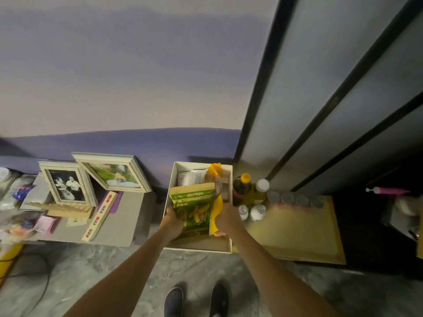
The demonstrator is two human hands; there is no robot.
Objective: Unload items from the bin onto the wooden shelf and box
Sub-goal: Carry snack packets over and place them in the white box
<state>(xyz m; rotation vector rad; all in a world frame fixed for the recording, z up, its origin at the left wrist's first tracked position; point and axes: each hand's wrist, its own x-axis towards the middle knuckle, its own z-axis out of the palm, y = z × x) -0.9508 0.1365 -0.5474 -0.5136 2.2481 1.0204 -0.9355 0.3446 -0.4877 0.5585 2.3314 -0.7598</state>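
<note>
— Green packet, where?
— Lower centre of frame. The green packet [194,209] is upright inside the white bin [169,195], toward its near wall.
— Hands?
— My left hand [172,221] grips the packet's left edge, fingers curled round it. My right hand [225,219] is closed on a yellow packet [216,217] that touches the green one's right side.
— Shelf?
— The wooden shelf [297,232] is just right of the bin. A yellow-capped bottle [242,186] and a row of jars [295,199] stand along its far edge.
</note>
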